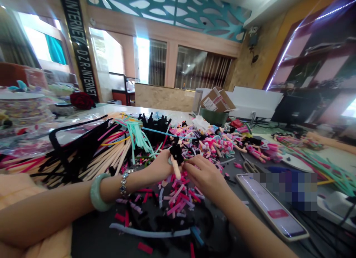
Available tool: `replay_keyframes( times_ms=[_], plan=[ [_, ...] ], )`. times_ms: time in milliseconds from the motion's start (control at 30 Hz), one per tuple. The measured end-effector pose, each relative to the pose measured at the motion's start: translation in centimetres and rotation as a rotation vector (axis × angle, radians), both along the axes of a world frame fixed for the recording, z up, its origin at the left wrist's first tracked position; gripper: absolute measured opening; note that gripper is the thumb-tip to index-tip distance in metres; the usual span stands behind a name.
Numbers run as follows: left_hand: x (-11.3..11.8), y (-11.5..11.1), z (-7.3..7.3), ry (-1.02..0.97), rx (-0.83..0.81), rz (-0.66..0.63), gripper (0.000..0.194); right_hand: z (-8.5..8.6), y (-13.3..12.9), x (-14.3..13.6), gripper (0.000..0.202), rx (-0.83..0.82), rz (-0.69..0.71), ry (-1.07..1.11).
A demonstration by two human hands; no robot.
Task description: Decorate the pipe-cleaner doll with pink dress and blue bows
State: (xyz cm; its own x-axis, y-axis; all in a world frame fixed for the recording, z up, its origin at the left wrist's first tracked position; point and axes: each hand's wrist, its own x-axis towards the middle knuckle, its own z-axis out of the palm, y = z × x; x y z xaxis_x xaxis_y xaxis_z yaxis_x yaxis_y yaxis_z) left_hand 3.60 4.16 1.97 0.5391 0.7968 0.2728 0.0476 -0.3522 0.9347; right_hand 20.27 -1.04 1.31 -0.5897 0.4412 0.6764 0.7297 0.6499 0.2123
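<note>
In the head view, my left hand (160, 166) is closed around a small pipe-cleaner doll (175, 169) with a fuzzy black top and a peach-coloured stalk pointing down. A bangle and a bracelet circle that wrist. My right hand (204, 176) meets it from the right, its fingers pinched together at the doll's side; the exact spot they grip is hidden. Below both hands lie short pink and purple pipe-cleaner offcuts (178, 198) on a dark mat. Nearer to me is a long pale blue pipe cleaner (150, 232).
Peach and black pipe-cleaner bundles (102, 157) spread to the left, with mint green ones (136, 133) over them. Finished-looking pink dolls (217, 144) pile up behind my hands. On the right are a phone (274, 208), scissors (249, 165) and cables. A cardboard box (217, 100) stands at the back.
</note>
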Motion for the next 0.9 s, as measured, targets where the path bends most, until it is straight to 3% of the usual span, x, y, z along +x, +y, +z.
replay_keyframes(
  times_ms=[400,733,900],
  plan=[
    [0.3,-0.5,-0.3,-0.057,-0.058,-0.035,0.011,-0.3,0.0,-0.2,0.02,0.012,-0.077,-0.039],
    [0.0,0.1,-0.9,-0.021,-0.097,-0.036,0.011,-1.3,-0.1,-0.5,0.015,-0.11,-0.165,0.069],
    [0.0,0.0,-0.3,0.026,-0.084,-0.027,0.012,-1.7,-0.2,-1.0,0.017,-0.174,-0.16,0.201]
  ],
)
